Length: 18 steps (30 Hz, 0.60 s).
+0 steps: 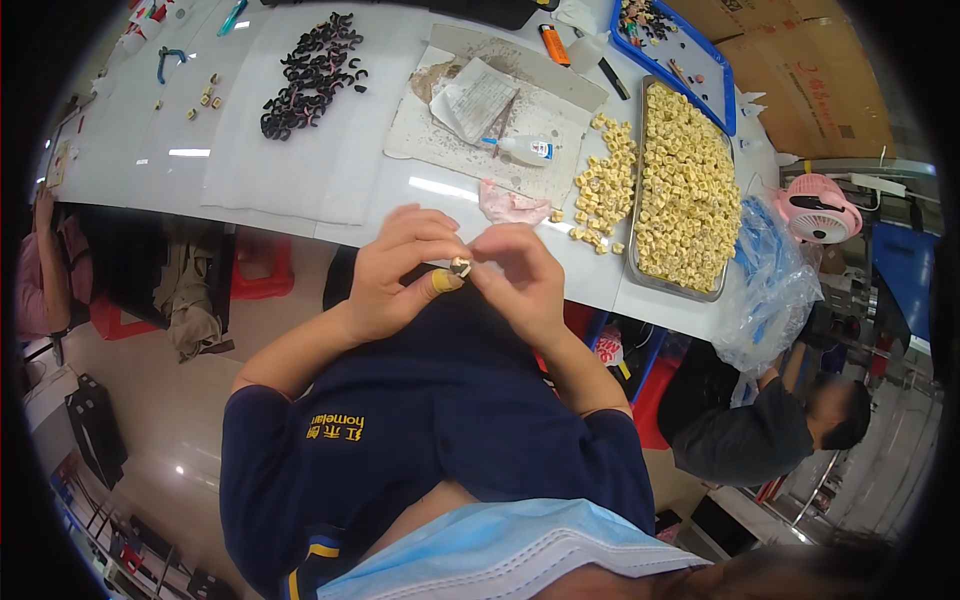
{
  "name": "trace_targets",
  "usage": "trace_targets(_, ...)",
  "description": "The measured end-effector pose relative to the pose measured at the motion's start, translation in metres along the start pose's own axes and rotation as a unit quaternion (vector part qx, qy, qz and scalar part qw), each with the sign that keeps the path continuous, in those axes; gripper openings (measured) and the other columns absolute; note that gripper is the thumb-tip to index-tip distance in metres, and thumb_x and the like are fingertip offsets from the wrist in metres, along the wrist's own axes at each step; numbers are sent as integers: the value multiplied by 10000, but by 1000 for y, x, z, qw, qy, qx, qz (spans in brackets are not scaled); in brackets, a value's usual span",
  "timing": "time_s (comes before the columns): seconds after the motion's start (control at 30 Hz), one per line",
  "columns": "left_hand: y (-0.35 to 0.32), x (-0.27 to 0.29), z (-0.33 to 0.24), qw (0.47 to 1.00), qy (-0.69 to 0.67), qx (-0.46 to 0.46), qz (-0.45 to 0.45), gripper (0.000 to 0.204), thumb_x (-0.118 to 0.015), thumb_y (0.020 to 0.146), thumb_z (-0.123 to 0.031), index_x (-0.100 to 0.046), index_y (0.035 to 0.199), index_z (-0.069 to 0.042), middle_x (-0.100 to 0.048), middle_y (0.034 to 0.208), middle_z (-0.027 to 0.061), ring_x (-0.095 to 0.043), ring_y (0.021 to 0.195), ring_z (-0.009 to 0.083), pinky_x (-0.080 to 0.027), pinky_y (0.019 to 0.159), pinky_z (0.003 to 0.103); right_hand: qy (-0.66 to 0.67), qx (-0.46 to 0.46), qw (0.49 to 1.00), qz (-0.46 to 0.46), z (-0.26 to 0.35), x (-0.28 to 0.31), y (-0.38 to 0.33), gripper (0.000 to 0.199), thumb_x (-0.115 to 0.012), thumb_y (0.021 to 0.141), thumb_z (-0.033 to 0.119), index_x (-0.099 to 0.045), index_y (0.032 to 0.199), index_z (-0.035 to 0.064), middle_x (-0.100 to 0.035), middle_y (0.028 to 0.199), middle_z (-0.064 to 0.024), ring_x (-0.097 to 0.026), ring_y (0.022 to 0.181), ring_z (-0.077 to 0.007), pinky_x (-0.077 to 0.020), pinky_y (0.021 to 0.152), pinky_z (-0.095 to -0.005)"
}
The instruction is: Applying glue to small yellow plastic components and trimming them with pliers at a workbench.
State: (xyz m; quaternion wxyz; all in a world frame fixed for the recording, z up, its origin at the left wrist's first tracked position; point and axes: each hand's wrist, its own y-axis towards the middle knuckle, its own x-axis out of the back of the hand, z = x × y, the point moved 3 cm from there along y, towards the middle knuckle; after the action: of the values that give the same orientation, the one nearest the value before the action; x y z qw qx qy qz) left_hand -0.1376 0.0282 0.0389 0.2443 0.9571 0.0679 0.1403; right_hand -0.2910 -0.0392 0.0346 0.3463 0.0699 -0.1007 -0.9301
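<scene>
A small cream-and-black piece point(461, 267) is pinched between my fingertips, just off the table's front edge. My left hand point(405, 262) grips it with thumb and forefinger, and a yellow wrap covers that thumb. From the other side, the bent thumb and forefinger of my right hand point(522, 272) close on the same piece. Loose cream-yellow cube-like pieces point(605, 185) lie beyond my right hand, beside a metal tray point(715, 292) heaped with more of them. Curved black parts point(312, 80) form a pile at the far left.
A glue bottle point(525, 150) and a paper sheet point(474, 100) lie on stained cardboard point(420, 140). Near it are pink tissue point(512, 205), an orange lighter point(554, 45) and blue-handled pliers point(171, 64). A blue tray point(727, 110), pink fan point(820, 210) and co-worker point(760, 430) are rightward.
</scene>
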Motion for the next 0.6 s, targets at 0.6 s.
trace_targets(0.6, -5, 12, 7, 993, 111, -27, -13, 197, -697, 759, -142, -644, 941, -88, -617, 935, 34, -588, 939, 214, -280, 981, 414, 256, -243, 935, -9, -18, -13, -1, 155, -605, 846, 38, -532, 977, -3, -600, 903, -88, -594, 821, -135, -504, 752, -254)
